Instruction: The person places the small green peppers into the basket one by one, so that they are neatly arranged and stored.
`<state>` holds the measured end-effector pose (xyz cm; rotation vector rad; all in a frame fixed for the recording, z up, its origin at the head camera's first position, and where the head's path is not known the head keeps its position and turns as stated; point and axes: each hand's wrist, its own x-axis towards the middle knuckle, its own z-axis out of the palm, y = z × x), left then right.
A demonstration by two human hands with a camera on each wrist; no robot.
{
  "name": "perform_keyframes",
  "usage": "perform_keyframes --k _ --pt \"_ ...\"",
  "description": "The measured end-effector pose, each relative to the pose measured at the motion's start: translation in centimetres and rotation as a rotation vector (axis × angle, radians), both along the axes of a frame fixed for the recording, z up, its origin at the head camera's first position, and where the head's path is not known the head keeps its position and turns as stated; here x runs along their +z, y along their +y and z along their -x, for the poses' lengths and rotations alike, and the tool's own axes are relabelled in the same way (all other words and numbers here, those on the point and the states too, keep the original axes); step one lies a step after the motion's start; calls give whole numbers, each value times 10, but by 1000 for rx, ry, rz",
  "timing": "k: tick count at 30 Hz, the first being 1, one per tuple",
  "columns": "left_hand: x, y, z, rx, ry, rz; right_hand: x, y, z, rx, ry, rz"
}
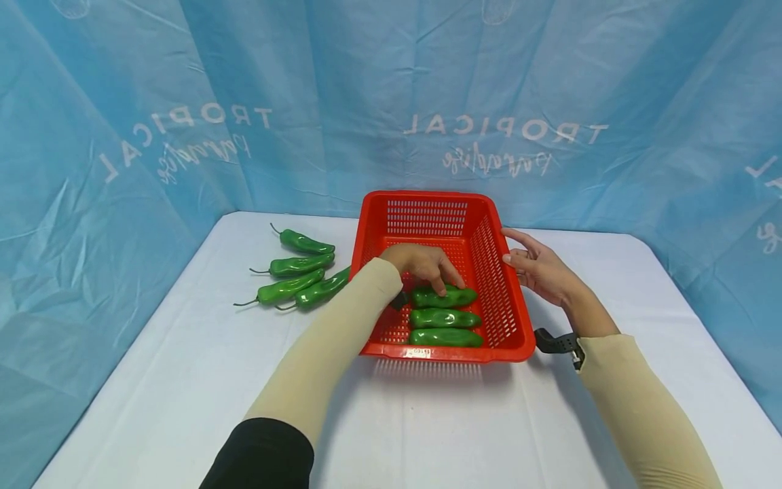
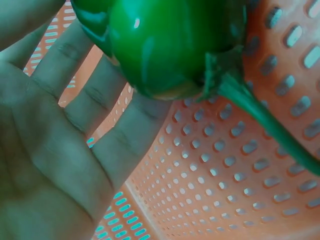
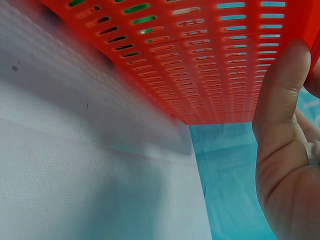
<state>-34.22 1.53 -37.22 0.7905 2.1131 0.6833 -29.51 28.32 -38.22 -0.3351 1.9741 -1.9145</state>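
A red plastic basket (image 1: 421, 352) with slotted walls stands on the table and holds three green peppers. My left hand (image 1: 427, 263) reaches inside and grips the rearmost green pepper (image 1: 461, 297) from above. In the left wrist view, that pepper (image 2: 160, 50) lies against the fingers (image 2: 132, 135), its stem pointing away from the palm. Nearer the front wall lie a second pepper (image 1: 446, 318) and a third pepper (image 1: 447, 337), roughly parallel to it. At the basket's right rim, my right hand (image 1: 544, 272) holds the edge, with its thumb (image 3: 287, 85) along the outer wall.
Several long green peppers with stems, among them one at the back (image 1: 305, 242), lie on the white tablecloth (image 1: 183, 380) left of the basket. A blue printed curtain (image 1: 366, 102) hangs behind and along both sides.
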Motion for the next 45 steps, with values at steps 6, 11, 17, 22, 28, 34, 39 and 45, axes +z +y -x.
perform_keyframes --k 6,11,17,22,28,34,39,45 --pt "0 1 0 -1 8 16 -1 0 1 -1 2 3" --pt "1 2 -1 -1 5 17 -1 1 0 4 3 6" --pt "4 2 -3 13 26 21 -1 1 0 17 13 23" --pt "5 4 -3 10 45 23 -1 1 -1 12 8 35" --pt "12 1 -2 -21 110 44 -1 2 -1 16 11 23" --pt "39 -4 -5 -7 104 11 -1 4 -1 18 8 -3" --pt "61 -11 -13 -4 126 -19 -1 5 -1 21 -1 34" --pt "83 -35 -38 -45 373 -61 -1 2 0 26 0 20"
